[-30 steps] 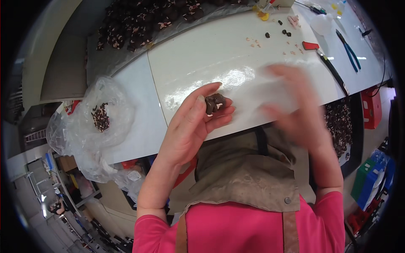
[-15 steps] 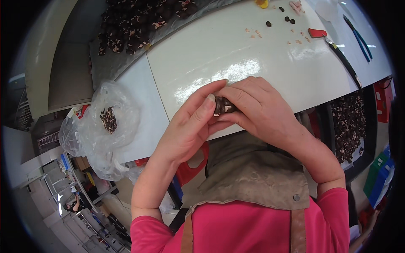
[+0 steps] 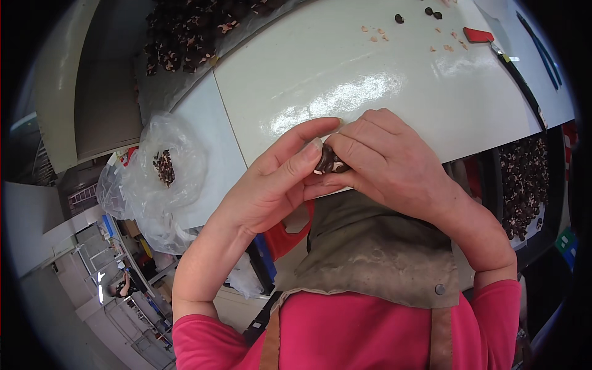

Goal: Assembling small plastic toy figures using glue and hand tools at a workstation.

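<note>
Both hands meet in front of my apron, over the near edge of the white table. Between them is a small, glossy dark-brown piece with pale patches; its kind is not clear. My left hand has its thumb and fingers closed on the piece's left side, the index finger stretched along the far side. My right hand pinches it from the right with bent fingers. Parts of the piece are hidden behind the fingers.
Similar dark pieces lie in a big heap at far left and in a black-rimmed tray at right. A clear plastic bag holds more bits. A black-handled tool with a red end, blue-handled pliers and pale scraps lie at far right.
The view has shifted slightly, so the table and tools sit differently in it. Both hands still hold the dark-brown piece, which has turned a little between the fingers.
</note>
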A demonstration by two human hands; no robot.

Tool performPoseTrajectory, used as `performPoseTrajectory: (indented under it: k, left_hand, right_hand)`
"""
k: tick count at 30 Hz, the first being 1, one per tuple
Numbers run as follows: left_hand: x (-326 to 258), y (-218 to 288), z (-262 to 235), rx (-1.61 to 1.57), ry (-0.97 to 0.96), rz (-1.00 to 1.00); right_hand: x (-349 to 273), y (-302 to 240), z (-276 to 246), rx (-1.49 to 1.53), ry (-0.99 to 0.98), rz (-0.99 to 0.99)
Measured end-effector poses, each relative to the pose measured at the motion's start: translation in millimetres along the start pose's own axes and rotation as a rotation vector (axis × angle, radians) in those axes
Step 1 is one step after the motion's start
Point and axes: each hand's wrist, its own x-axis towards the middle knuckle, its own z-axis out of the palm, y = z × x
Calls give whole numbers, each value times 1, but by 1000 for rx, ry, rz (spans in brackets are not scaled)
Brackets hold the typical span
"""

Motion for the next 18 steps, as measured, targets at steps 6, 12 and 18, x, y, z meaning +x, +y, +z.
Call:
performPoseTrajectory:
  k: [6,12,18]
  left_hand:
    - [10,-5,0,-20,-6,-1]
    - [13,-6,-1,9,-5,0]
    - [16,-7,-3,26,15,3]
  right_hand:
    - [-6,8,0,14,7,6]
    - [-7,10,1,12,9,3]
    - [-9,14,5,-2,27,-3]
